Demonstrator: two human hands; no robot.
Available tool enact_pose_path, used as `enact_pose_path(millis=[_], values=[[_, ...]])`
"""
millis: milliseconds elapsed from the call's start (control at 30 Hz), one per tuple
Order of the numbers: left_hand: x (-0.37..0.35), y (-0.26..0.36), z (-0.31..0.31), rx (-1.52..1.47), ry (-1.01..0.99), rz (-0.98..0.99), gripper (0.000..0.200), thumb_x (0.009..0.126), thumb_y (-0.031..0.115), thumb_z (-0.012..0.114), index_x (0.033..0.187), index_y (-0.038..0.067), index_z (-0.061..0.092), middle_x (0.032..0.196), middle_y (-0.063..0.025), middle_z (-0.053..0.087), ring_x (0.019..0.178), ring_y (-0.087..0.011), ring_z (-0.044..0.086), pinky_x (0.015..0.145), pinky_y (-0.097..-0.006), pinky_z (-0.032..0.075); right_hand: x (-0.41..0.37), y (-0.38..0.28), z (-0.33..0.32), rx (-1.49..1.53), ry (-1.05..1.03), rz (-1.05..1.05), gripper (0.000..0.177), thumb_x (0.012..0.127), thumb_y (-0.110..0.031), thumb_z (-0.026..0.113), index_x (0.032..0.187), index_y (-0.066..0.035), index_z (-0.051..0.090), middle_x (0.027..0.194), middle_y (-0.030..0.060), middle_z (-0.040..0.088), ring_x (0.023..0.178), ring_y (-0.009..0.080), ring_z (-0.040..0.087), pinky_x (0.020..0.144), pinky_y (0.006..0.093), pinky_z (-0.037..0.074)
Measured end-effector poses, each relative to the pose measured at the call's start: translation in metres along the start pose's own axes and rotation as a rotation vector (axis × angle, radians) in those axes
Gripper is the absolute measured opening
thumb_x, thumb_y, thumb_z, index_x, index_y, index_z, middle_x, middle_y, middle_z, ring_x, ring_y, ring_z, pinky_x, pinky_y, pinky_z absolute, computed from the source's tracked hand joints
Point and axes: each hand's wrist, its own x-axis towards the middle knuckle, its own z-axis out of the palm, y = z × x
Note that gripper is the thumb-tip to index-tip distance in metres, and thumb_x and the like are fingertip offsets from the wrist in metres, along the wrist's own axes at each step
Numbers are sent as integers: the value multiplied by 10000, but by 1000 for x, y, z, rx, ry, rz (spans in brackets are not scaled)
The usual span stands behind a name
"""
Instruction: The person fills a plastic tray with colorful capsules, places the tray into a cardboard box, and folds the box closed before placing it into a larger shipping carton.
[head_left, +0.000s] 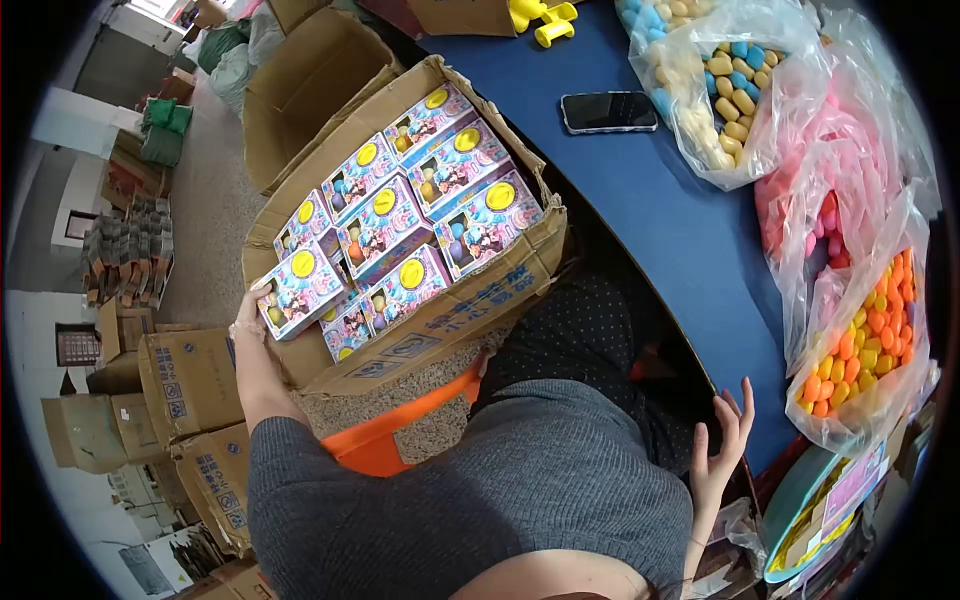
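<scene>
My left hand [248,318] grips the outer end of a colourful toy box [302,290] at the near left corner of a large open carton [440,335]. That box is tilted and rests over the others. Several like boxes [384,220] fill the carton in rows, each with a yellow round piece and coloured balls or eggs on its front. Off to the right, my right hand [725,440] is raised beside the edge of the blue table [690,260], fingers spread and holding nothing.
On the table lie a black phone [608,112], yellow plastic pieces [550,22] and clear bags of coloured capsules [850,350]. A teal basin [790,500] stands at the lower right. An orange stool [400,425] is beside me; stacked cartons [190,385] stand at the left.
</scene>
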Motion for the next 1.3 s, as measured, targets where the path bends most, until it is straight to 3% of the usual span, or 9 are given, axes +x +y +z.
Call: enact_pose_path(millis=[100, 267, 367, 433, 533, 600, 733, 1067, 1300], values=[[42, -19, 12, 232, 48, 10, 497, 884, 143, 674, 1338, 51, 494, 1163, -106, 656, 1011, -269, 661, 873, -426, 562, -15, 6, -5, -24, 58, 63, 329, 877, -89, 626, 1196, -12, 602, 1532, 209, 361, 1281, 367, 527, 1081, 468, 397], [71, -37, 28, 1248, 691, 776, 529, 918, 144, 660, 1389, 25, 452, 1352, -210, 526, 1236, -351, 522, 1064, -452, 407, -44, 27, -16, -52, 144, 78, 298, 905, -79, 605, 1194, -3, 600, 1545, 196, 350, 1276, 367, 527, 1073, 460, 401], [97, -17, 52, 1308, 668, 1199, 429, 900, 84, 627, 1308, -6, 532, 1310, -214, 545, 1250, -386, 481, 1091, -445, 358, -86, 51, -26, -130, 259, 214, 137, 907, -61, 618, 1015, 16, 653, 1183, 185, 644, 986, 288, 658, 873, 372, 506], [77, 2, 116, 1256, 522, 1517, 395, 900, 67, 604, 1285, -8, 555, 1310, -218, 534, 1243, -368, 481, 1099, -469, 344, -132, 66, -37, -299, 275, 618, 170, 887, -148, 684, 795, -10, 647, 660, 129, 645, 580, 276, 623, 626, 381, 511], [-18, 10, 281, 973, -116, 1679, 369, 938, 23, 558, 1302, -19, 511, 1405, -221, 455, 1316, -359, 456, 1093, -456, 390, -255, 133, -52, -926, -93, 1226, 485, 718, -486, 828, 836, -33, 703, 781, 143, 714, 762, 315, 715, 699, 441, 568], [-96, -1, 369, 1089, -484, 1937, 371, 937, -8, 556, 1302, -6, 494, 1418, -228, 442, 1305, -375, 477, 1070, -451, 427, -323, 165, -61, -626, -253, 1512, 674, 570, -589, 876, 874, -12, 709, 852, 178, 726, 839, 319, 723, 739, 437, 570], [-178, -64, 490, 966, -1208, 2239, 410, 819, -136, 578, 1178, 59, 537, 1395, -241, 431, 1271, -409, 518, 1016, -479, 491, -369, 198, -21, -174, 154, 1369, 542, 598, -596, 852, 658, -75, 717, 610, 67, 675, 631, 228, 686, 641, 373, 528], [-362, -277, 600, 562, -2200, 1354, 339, 741, -73, 681, 1056, 53, 677, 1356, -231, 502, 1181, -348, 599, 954, -421, 522, -344, 177, 9, 113, 390, 1250, 394, 694, -463, 843, 826, -108, 736, 635, 39, 670, 624, 173, 669, 611, 322, 491], [-367, -303, 584, 633, -2276, 992, 390, 737, -57, 676, 1112, 42, 638, 1369, -198, 498, 1167, -321, 603, 954, -404, 509, -329, 162, 8, -194, 346, 1178, 287, 744, -386, 779, 832, -115, 741, 665, 80, 683, 668, 238, 682, 650, 373, 521]])
